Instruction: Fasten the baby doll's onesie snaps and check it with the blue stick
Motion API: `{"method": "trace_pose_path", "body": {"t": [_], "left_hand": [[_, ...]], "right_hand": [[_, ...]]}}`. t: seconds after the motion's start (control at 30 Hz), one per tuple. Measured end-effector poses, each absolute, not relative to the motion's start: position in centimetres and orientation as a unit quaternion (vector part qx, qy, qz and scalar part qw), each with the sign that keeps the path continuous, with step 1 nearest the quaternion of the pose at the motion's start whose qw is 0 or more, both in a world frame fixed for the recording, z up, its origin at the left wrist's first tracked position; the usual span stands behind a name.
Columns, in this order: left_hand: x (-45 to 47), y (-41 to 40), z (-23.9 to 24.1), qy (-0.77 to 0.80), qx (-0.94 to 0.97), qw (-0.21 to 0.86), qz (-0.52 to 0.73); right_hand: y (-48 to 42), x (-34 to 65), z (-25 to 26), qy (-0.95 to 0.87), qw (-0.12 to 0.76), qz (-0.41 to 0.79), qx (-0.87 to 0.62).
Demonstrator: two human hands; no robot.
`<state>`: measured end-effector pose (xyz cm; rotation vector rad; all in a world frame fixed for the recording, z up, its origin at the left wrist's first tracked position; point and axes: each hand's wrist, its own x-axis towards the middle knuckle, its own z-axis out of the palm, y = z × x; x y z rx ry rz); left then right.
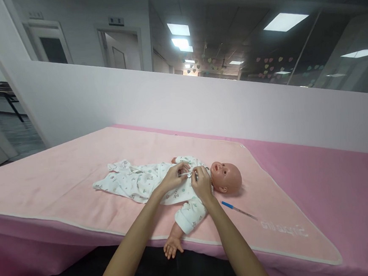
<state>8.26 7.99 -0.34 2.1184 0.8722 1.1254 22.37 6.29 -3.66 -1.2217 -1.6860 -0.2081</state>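
"Left hand is nearly closed, fingertips pinched on the suit at the chest."

"And the right hand?"

"Much the same, fingers bunched just beside it, with a small round snap between the two."

"Any writing about?"

"Pale letters on the peach mat, looking reversed; I can't read them surely. That sign above the doorway is too small to make out."

"How's the doll lying?"

"On its back on the mat, head to the right, legs to the left, its length roughly along the near edge. One arm sticks out toward the person, its hand past the mat's edge."

"And its looks?"

"Bald, glossy head, mouth open. The suit is white, long-sleeved, with tiny scattered prints."

"Something blue near the head?"

"A pen, blue at one end, lying slantwise."
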Motion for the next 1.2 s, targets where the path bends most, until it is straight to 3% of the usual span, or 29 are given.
{"method": "trace_pose_path", "body": {"t": [0.27,0.83,1.03,1.2], "left_hand": [[8.4,8.1,-0.8,0.355,0.807,0.237,0.407],[6.6,7.6,-1.0,0.413,0.836,-0.003,0.362],[4.2,6.7,-1.9,0.426,0.828,-0.017,0.365],[4.1,6.3,-2.3,0.435,0.819,-0.017,0.374]], "right_hand": [[6.4,22.5,-3.8,-0.690,0.505,-0.071,-0.514],[6.0,22.4,-3.6,-0.706,0.479,-0.126,-0.507],[5.9,20.1,-2.4,-0.807,0.408,-0.131,-0.407],[6.4,18.5,-2.2,-0.800,0.406,-0.115,-0.427]]}}
